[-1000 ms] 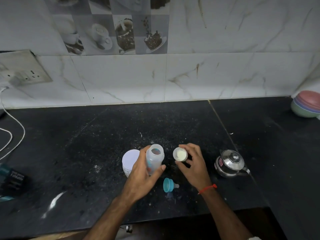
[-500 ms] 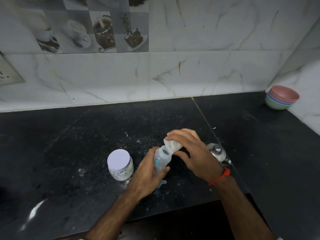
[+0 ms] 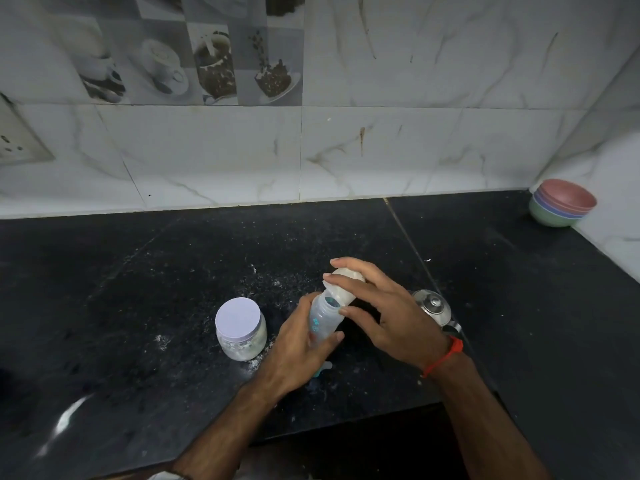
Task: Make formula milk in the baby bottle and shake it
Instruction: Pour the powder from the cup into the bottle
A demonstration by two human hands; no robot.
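our left hand (image 3: pixel 299 344) is wrapped around the baby bottle (image 3: pixel 323 320); our right hand (image 3: pixel 388 313), fingers spread, tips a small cup (image 3: pixel 343 284) over its mouth.

The right hand (image 3: pixel 391 317) covers most of a small white container (image 3: pixel 341 289) and part of a steel kettle (image 3: pixel 434 306). The left hand (image 3: pixel 298 348) hides the baby bottle's (image 3: pixel 323 322) base and most of a blue teat (image 3: pixel 320 370). A wall socket (image 3: pixel 17 140) is cropped at the left edge.

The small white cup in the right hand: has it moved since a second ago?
Yes. The small white cup went from upright beside the baby bottle to tipped over its mouth.
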